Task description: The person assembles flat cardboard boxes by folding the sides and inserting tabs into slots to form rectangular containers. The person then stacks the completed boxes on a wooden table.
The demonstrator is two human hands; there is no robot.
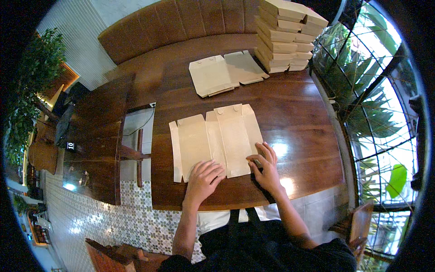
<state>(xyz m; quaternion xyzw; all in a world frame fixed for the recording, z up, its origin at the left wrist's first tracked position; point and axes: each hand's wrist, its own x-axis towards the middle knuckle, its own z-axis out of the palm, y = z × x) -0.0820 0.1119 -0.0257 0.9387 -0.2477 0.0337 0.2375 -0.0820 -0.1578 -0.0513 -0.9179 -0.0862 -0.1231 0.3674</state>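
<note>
An unfolded brown cardboard box (195, 138) lies on the dark wooden table in front of me, its creased panels and side flaps spread out. My left hand (206, 177) rests palm down on its near edge, around the middle fold, with the fingers stretched out. At the near right edge of the same box, my right hand (264, 167) has thumb and index finger brought together on the side flap. The other fingers of that hand are raised along the edge.
Flat cardboard pieces (213, 75) lie farther back on the table (299, 122). Beside them at the far right rises a tall stack of folded boxes (283, 38). A brown padded bench (181, 25) runs behind. A second table (97, 145) stands to the left, across a gap.
</note>
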